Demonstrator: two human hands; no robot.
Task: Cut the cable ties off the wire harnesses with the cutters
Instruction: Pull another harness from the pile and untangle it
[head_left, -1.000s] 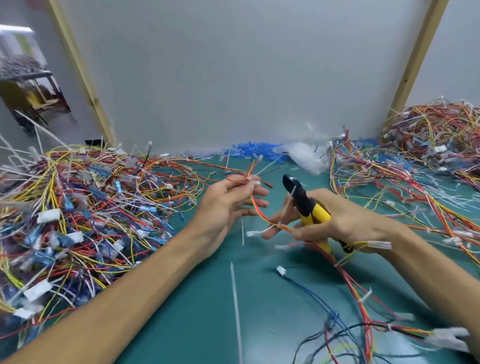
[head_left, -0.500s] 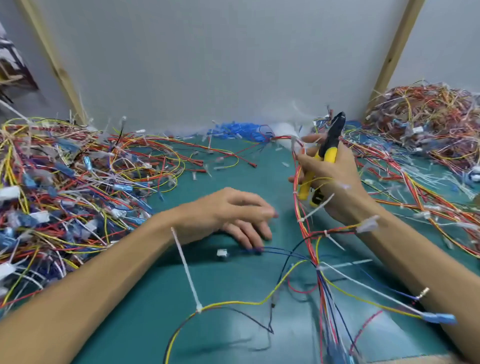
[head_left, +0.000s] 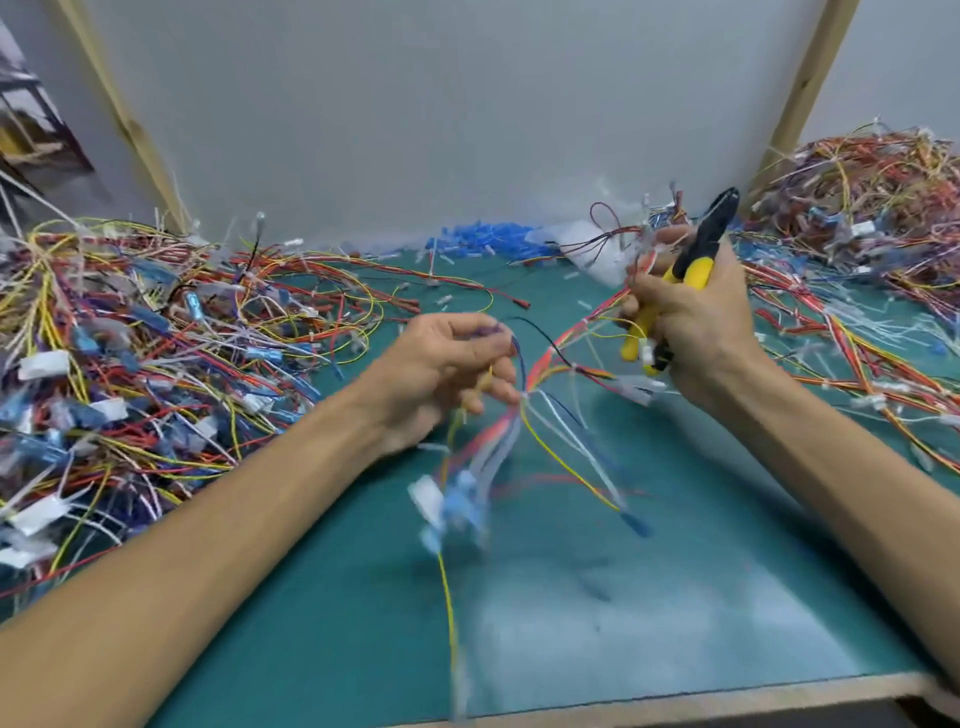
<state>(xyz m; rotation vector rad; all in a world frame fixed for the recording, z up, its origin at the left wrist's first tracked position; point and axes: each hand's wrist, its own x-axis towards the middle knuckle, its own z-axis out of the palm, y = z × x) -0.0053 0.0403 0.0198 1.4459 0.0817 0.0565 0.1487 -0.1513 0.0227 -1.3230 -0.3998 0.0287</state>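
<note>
Head view, hands (head_left: 447, 371) (head_left: 698, 332) gripping cutters (head_left: 697, 264), wire harness (head_left: 560, 340)

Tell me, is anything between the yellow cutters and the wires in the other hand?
Nothing separate. The right hand grips the cutters, the left hand holds the harness, and only its own wires cross the gap.

My bench is a green mat (head_left: 675, 597) with a wood strip (head_left: 675, 702) along the near edge. The left side is buried under a left heap (head_left: 130, 364) of harnesses: red, yellow and blue wires with white tags. A right heap (head_left: 883, 208) sits in the far right corner, and loose wires (head_left: 857, 374), mostly red and orange, sprawl over the mat near it. At the back by the wall, blue bits (head_left: 483, 241) lie just beside a crumpled white bag (head_left: 576, 244). Small white bits (head_left: 445, 300) dot the mat mid-back.
</note>
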